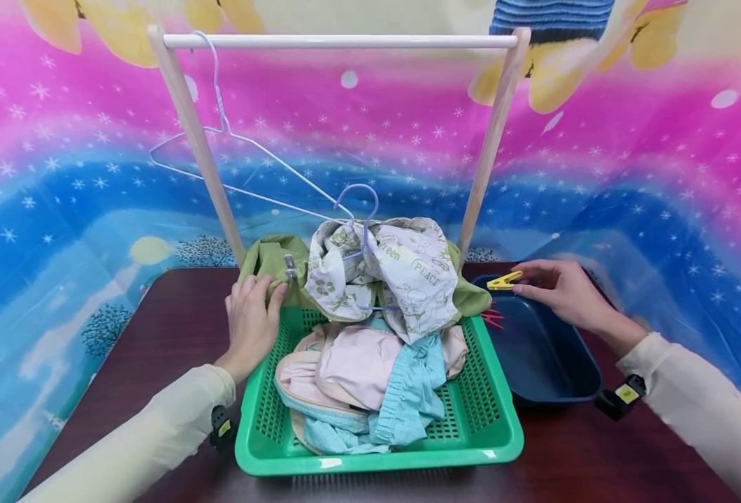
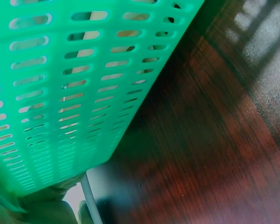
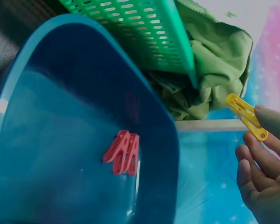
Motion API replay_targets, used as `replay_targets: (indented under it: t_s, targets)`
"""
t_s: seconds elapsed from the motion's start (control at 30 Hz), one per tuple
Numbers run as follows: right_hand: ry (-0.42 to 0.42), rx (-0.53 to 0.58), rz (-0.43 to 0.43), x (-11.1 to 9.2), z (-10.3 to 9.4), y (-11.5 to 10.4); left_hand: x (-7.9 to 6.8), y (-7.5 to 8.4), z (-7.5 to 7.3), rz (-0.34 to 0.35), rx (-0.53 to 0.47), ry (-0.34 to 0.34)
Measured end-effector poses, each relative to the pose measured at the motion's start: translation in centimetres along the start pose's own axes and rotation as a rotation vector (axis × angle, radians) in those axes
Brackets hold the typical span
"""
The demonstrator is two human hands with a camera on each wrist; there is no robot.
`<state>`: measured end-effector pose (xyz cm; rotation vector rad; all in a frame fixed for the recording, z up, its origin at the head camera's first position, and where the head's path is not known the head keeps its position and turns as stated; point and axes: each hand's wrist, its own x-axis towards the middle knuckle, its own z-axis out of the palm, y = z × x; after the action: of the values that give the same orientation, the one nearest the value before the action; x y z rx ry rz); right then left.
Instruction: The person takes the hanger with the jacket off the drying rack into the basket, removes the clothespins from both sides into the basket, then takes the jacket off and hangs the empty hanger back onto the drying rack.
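Note:
In the head view my left hand [image 1: 254,311] grips the edge of a green garment [image 1: 276,255] at the basket's back left corner, fingers bent over the cloth. A small grey clip [image 1: 291,267] sits beside its thumb. My right hand [image 3: 266,163] pinches a yellow clothespin [image 3: 246,116] between thumb and fingers, above the far end of a dark blue tub [image 1: 534,349]. Red clothespins [image 3: 123,153] lie in that tub. Next to the green cloth, white printed fabric [image 1: 421,272] is bunched around a lavender hanger [image 1: 370,209].
A green perforated basket [image 1: 377,461] holds pink cloth [image 1: 358,363] and turquoise cloth [image 1: 411,391]. Behind it stands a wooden rack with a white bar [image 1: 345,42]; another wire hanger [image 1: 219,105] hangs at its left end. Everything stands on a dark wooden table [image 1: 175,335].

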<state>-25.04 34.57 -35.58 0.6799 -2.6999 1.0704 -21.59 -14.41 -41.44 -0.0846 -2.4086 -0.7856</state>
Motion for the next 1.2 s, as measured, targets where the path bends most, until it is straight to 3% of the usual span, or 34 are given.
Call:
replay_targets:
  t_s: [0.3, 0.6, 0.83, 1.2]
  targets:
    - [-0.055, 0.033, 0.013, -0.4, 1.0, 2.0, 0.0, 0.0, 0.0, 0.001, -0.006, -0.002]
    - [-0.175, 0.083, 0.109, -0.7, 2.3, 3.7, 0.0, 0.0, 0.0, -0.004, -0.005, -0.004]
    - [-0.221, 0.065, 0.142, -0.7, 2.9, 4.3, 0.0, 0.0, 0.0, -0.008, -0.006, -0.003]
    - [-0.35, 0.072, 0.146, -0.9, 4.0, 5.6, 0.0, 0.1, -0.1, -0.027, -0.004, -0.018]
